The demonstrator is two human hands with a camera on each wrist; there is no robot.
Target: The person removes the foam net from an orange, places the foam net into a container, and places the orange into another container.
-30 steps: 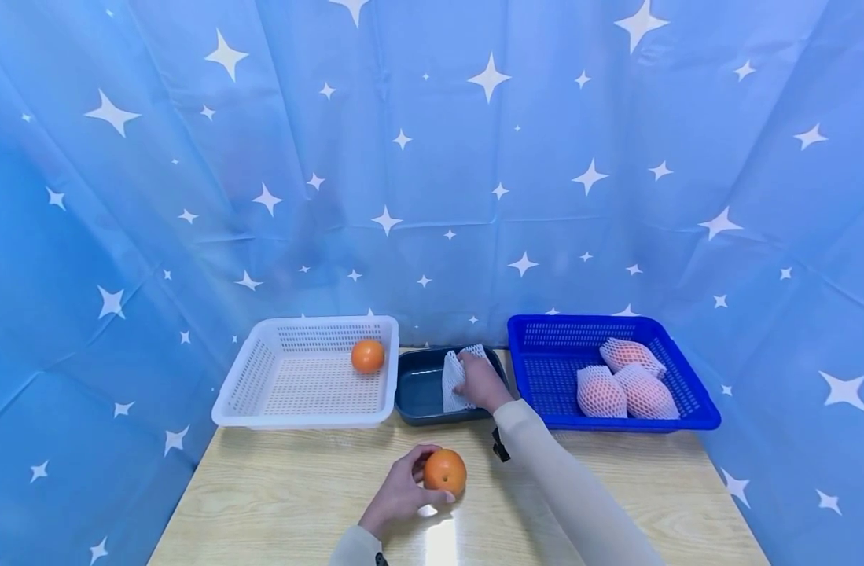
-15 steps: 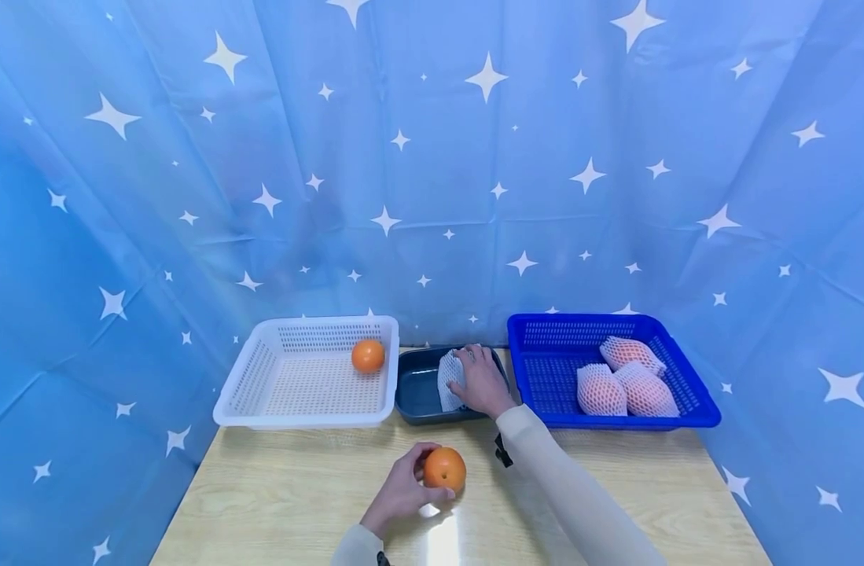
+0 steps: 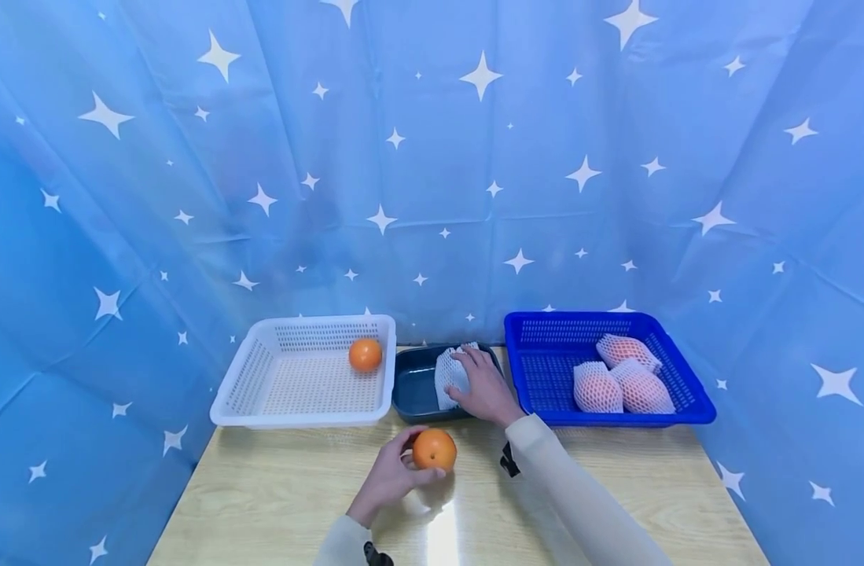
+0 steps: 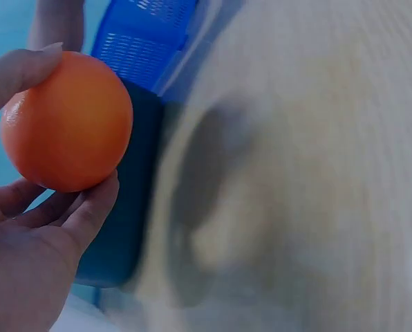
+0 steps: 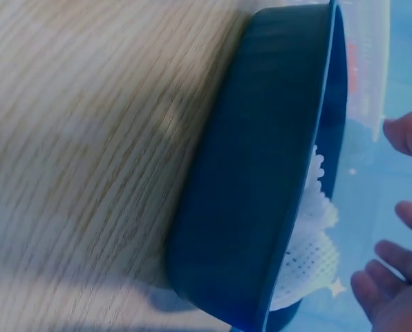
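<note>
In the head view my left hand (image 3: 392, 472) grips an orange (image 3: 435, 450) between thumb and fingers, over the near part of the table. The left wrist view shows the same orange (image 4: 68, 123) held off the wood, its shadow below. My right hand (image 3: 484, 385) is over the dark tray (image 3: 412, 385), fingers spread and holding nothing. White foam net sleeves (image 3: 449, 377) lie in that tray, partly hidden by the hand. In the right wrist view the fingers stand apart from the foam nets (image 5: 306, 256).
A white basket (image 3: 226, 401) at the left contains one bare orange (image 3: 365, 355). At the right, a blue basket (image 3: 545, 419) holds three fruits (image 3: 597, 389) in foam nets. The dark tray stands between the baskets, before a starry blue curtain (image 3: 432, 157).
My right hand has let go of the foam net, which now lies in the dark tray, and its fingers have opened. My left hand has lifted the orange and moved slightly forward and left.
</note>
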